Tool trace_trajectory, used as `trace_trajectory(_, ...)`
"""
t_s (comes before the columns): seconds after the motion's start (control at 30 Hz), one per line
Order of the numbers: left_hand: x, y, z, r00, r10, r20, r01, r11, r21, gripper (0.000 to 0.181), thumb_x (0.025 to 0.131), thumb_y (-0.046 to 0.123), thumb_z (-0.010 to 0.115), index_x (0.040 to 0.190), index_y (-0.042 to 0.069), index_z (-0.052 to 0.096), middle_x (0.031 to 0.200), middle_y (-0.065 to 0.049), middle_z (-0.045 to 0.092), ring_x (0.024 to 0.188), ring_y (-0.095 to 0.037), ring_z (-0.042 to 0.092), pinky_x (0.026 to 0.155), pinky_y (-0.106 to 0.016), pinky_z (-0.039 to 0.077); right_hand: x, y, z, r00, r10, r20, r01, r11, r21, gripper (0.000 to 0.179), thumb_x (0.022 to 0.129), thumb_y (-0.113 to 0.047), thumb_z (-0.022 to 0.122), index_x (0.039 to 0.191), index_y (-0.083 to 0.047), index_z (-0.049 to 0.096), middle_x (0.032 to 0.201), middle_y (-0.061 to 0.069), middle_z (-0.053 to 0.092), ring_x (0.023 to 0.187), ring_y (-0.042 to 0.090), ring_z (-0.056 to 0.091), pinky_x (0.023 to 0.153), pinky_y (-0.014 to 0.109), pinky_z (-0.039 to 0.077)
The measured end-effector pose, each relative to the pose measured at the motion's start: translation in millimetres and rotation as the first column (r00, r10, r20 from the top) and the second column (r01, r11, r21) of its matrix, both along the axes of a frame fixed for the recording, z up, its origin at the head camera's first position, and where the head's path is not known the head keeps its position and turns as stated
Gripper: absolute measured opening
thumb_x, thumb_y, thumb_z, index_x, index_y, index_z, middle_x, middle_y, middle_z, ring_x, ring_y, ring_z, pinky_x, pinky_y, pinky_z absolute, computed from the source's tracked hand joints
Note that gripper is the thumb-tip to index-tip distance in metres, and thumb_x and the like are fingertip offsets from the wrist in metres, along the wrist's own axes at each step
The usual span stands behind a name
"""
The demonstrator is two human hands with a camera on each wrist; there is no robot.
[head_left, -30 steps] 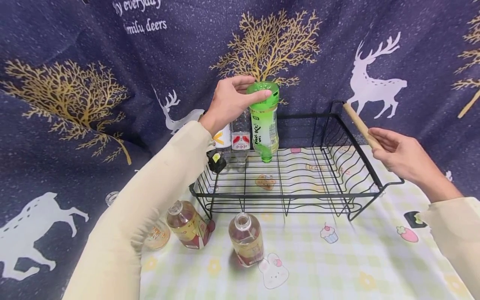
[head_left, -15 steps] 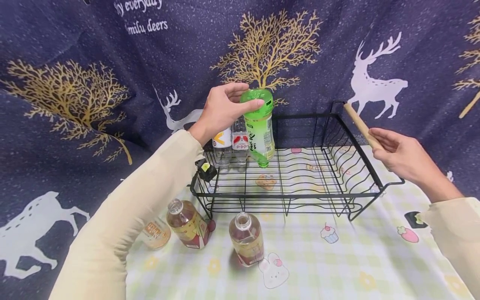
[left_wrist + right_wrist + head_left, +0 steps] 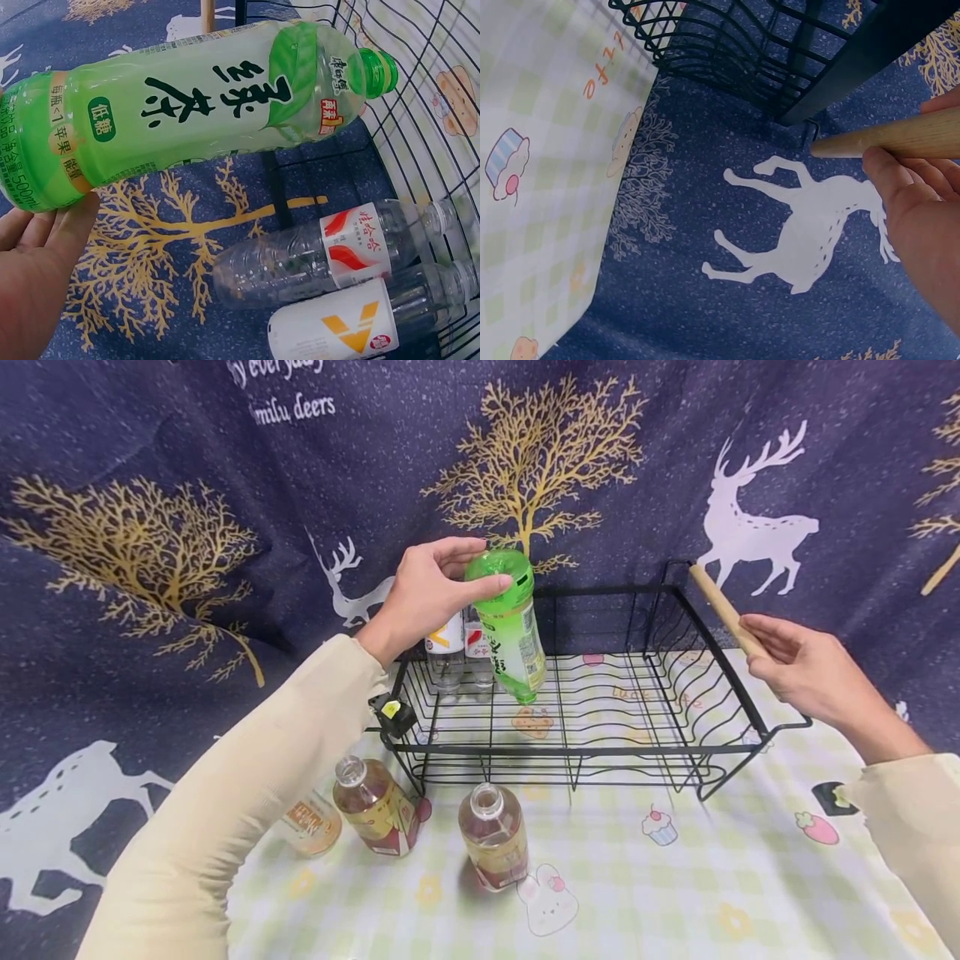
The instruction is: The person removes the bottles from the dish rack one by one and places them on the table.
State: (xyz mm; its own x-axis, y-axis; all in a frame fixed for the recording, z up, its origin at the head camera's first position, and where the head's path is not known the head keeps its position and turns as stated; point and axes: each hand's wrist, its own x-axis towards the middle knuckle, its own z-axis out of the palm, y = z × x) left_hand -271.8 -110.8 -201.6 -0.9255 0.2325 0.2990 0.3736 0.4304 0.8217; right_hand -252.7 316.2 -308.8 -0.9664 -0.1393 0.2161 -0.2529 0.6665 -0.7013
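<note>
My left hand point(image 3: 427, 597) grips the base of a green tea bottle point(image 3: 513, 639), which is upside down and leans, its neck to the lower right. The neck is close over the wire floor of a black dish rack point(image 3: 600, 751); I cannot tell whether it touches. In the left wrist view, two clear bottles stand neck-down side by side in the rack: a water bottle point(image 3: 356, 244) with a red and white label and a white-labelled bottle point(image 3: 337, 326) with a yellow V. My right hand point(image 3: 806, 672) holds the rack's wooden handle point(image 3: 900, 139) at the right end.
In front of the rack, two open bottles with yellow and red labels, one left point(image 3: 375, 810) and one nearer the middle point(image 3: 493, 843), stand upright on the checked tablecloth point(image 3: 660, 893). Another clear bottle point(image 3: 311, 822) is partly hidden by my left sleeve. A dark blue curtain point(image 3: 360, 460) hangs behind.
My left hand has moved left and down with the green tea bottle, which leans more and covers more of the water bottle. The right hand stays on the handle.
</note>
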Motion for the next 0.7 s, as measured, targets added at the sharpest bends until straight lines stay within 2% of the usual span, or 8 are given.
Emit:
trace_trajectory(0.17, 3.7, -3.9, -0.4, 1.000, 0.013, 0.006, -0.013, 0.999, -0.034, 0.059, 0.086, 0.029, 0.080, 0.139, 0.012, 0.059, 0.129, -0.003, 0.065, 0.115, -0.015, 0.060, 0.095, -0.036, 0.052, -0.4, 0.1, -0.1, 1.000, 0.011, -0.010, -0.011, 1.000, -0.003, 0.054, 0.099, -0.005, 0.052, 0.149, 0.007, 0.037, 0.144, 0.034, 0.042, 0.094, -0.032, 0.038, 0.063, 0.004, 0.039)
trace_trajectory(0.4, 6.6, -8.2, -0.9, 1.000, 0.015, -0.019, -0.017, 0.995, -0.102, 0.055, 0.087, 0.028, 0.078, 0.137, 0.011, 0.061, 0.131, -0.004, 0.064, 0.117, -0.017, 0.059, 0.094, -0.038, 0.051, 0.2, 1.0, -0.1, 1.000, 0.005, 0.000, -0.005, 1.000, 0.026, 0.055, 0.099, -0.006, 0.052, 0.150, 0.007, 0.037, 0.142, 0.035, 0.043, 0.091, -0.033, 0.037, 0.059, 0.008, 0.039)
trace_trajectory(0.7, 8.4, -12.6, -2.5, 0.999, -0.041, -0.002, 0.040, 0.994, -0.099, 0.050, 0.088, 0.023, 0.076, 0.134, 0.007, 0.063, 0.121, -0.010, 0.068, 0.111, -0.019, 0.063, 0.091, -0.036, 0.053, 1.0, 0.1, 1.8, 1.000, -0.005, 0.004, 0.005, 0.999, 0.044, 0.056, 0.099, -0.006, 0.052, 0.151, 0.006, 0.037, 0.140, 0.035, 0.045, 0.088, -0.032, 0.037, 0.057, 0.010, 0.039)
